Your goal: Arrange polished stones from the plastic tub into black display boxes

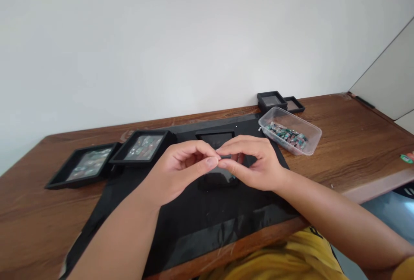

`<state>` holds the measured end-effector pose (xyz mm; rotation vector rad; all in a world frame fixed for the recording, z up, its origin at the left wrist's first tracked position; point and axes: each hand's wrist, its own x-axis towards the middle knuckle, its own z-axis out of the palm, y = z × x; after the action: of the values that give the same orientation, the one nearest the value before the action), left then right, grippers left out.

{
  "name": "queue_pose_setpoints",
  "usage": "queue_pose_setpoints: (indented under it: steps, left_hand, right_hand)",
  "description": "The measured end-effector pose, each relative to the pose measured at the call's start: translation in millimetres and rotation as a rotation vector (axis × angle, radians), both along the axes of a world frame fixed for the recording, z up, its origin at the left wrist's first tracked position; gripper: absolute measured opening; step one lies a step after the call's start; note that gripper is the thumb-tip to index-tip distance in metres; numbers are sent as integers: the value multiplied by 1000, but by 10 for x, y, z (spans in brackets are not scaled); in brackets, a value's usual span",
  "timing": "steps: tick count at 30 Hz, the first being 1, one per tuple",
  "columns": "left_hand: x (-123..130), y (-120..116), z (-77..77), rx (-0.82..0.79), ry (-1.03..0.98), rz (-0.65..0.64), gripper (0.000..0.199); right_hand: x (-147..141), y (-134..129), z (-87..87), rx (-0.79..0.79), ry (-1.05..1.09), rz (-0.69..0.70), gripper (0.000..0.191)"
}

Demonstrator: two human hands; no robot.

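My left hand (pixel 186 165) and my right hand (pixel 254 159) meet above the black mat (pixel 181 224), fingertips pinched together. Between the fingers of my right hand shows a bit of something small and dark; what my left fingertips pinch is too small to make out. Beneath and behind the hands lies a black frame (pixel 215 134), partly covered by them. To the right stands a clear plastic container (pixel 312 137) holding many green, pink and dark polished stones (pixel 287 135).
Two black frames with stones inside, one (pixel 89 164) at the far left and one (pixel 144 147) beside it, overlap the mat's left edge. Smaller black frames (pixel 272 100) are piled near the wall. A green object (pixel 406 158) lies at the right edge of the wooden table (pixel 343 142).
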<state>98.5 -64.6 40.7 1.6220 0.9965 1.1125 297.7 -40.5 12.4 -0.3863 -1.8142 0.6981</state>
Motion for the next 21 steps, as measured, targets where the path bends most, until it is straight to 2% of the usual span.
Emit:
queue_pose_setpoints:
  steps: [5,8,12,14,17,21]
  left_hand:
    - [-95,4,-10,12,168,37,17]
    - [-105,-6,-68,25,399,-33,22]
    - [79,-71,-138,71,773,-155,15]
    - [213,-119,-154,76,894,-200,25]
    - [355,-174,-178,126,976,-225,27]
    - [383,-178,-242,163,1011,-255,22]
  right_hand:
    - [51,40,49,-26,-82,-67,8]
    - [75,61,82,-43,-73,-139,14]
    - [79,64,103,-23,-53,-173,19]
    - [75,60,100,-13,-47,-167,19]
    - [71,53,93,-5,-50,-160,18]
    - [72,39,104,-1,-80,-138,19]
